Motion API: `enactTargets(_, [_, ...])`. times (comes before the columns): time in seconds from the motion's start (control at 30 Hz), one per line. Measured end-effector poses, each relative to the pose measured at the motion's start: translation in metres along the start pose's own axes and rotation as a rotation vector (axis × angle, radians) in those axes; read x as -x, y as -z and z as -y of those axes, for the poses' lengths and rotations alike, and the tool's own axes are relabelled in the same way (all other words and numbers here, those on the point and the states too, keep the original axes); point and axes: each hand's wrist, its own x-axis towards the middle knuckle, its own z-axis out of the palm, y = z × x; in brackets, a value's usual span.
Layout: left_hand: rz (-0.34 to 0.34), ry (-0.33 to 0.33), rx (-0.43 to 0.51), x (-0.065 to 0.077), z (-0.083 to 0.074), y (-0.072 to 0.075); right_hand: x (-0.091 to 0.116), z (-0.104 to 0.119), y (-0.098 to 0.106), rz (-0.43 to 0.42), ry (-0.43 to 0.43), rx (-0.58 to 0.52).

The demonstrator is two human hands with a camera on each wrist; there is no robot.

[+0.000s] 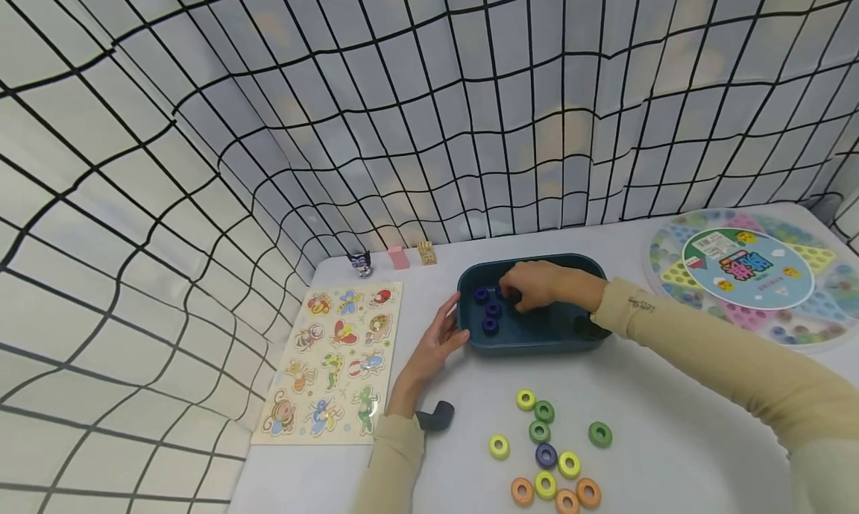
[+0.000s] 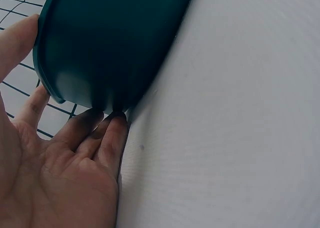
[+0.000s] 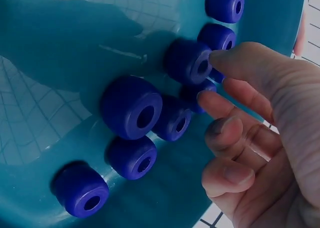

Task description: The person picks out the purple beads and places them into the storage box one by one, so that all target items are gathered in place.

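A dark teal plastic basin (image 1: 530, 346) stands on the white table. My left hand (image 1: 432, 350) is at its left end, fingers spread and nearly straight; in the left wrist view the fingertips (image 2: 114, 119) touch the outer wall and the thumb meets the rim. My right hand (image 1: 537, 284) reaches down into the basin. In the right wrist view its thumb touches a blue ring bead (image 3: 187, 62), while the index fingertip lies by another blue bead (image 3: 199, 94); the other fingers curl loosely. Several more blue beads (image 3: 131, 108) lie on the basin floor.
Loose ring beads lie in front of the basin: yellow (image 1: 499, 446), green (image 1: 600, 434), orange (image 1: 588, 491) and one blue (image 1: 546, 456). A dark pipe-shaped piece (image 1: 439, 415) is beside the left wrist. An insect puzzle board (image 1: 338, 353), small figures (image 1: 361, 264) and a round bead package (image 1: 748, 268) surround them.
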Motion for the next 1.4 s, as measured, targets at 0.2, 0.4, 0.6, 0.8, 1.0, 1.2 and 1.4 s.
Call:
enactTargets(0.2, [0.0,0.004,-0.015,0.0,0.001,-0.001,0.004,0.0,0.001,-0.026,0.005,-0.017])
enactTargets(0.4, [0.001,-0.014,-0.019,-0.001,0.0,0.0,0.014,0.008,0.004,-0.072,0.022,-0.026])
enactTargets(0.6, [0.005,-0.013,-0.012,-0.002,0.0,0.0,0.028,0.024,0.002,-0.11,0.072,-0.037])
enactTargets(0.8, [-0.003,-0.011,-0.006,-0.002,0.002,0.0,0.049,0.043,-0.006,-0.155,0.114,-0.021])
enactTargets(1.0, [0.006,-0.016,-0.01,-0.004,0.001,-0.001,0.072,0.058,-0.018,-0.26,0.18,0.067])
enactTargets(1.2, [-0.013,-0.018,-0.022,-0.004,0.001,-0.001,0.093,0.068,-0.023,-0.432,0.188,0.195])
enactTargets(1.4, [-0.019,-0.021,-0.015,-0.004,0.002,-0.001,0.113,0.086,-0.038,-0.25,0.247,0.078])
